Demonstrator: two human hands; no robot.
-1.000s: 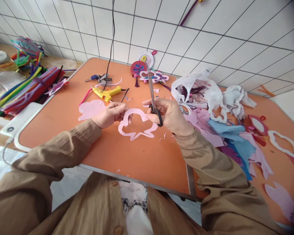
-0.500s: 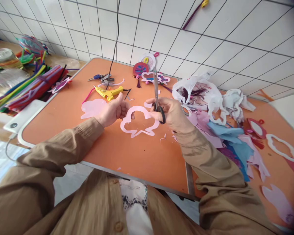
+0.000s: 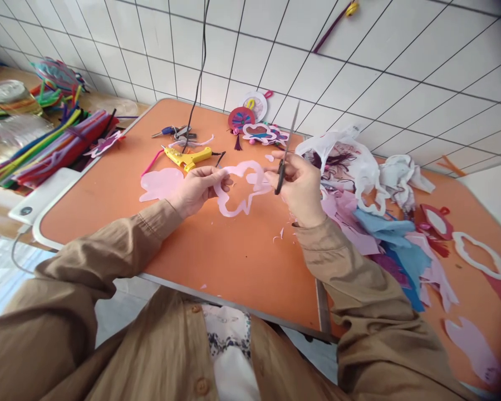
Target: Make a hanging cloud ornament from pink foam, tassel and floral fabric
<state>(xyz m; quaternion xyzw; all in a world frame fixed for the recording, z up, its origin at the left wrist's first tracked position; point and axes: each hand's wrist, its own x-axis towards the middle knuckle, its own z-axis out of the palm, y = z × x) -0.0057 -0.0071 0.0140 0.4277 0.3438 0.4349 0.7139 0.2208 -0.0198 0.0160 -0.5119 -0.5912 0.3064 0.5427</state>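
Note:
My left hand (image 3: 195, 189) pinches the left edge of a pink cloud-shaped cutout ring (image 3: 241, 187) and holds it just above the orange table (image 3: 217, 253). My right hand (image 3: 301, 186) grips black-handled scissors (image 3: 284, 150) with the blades pointing up and away, and its fingers also touch the ring's right edge. A solid pink cloud shape (image 3: 162, 183) lies flat on the table left of my left hand.
A yellow glue gun (image 3: 187, 157) and small pliers (image 3: 170, 132) lie behind. Finished decorations (image 3: 256, 131) sit by the tiled wall. Pipe cleaners (image 3: 45, 147) pile at the left. A white bag (image 3: 338, 153) and coloured felt scraps (image 3: 394, 245) crowd the right.
The pink ring has been lifted and turned a little toward the wall. The scissors have tilted to the right and moved off the ring's edge.

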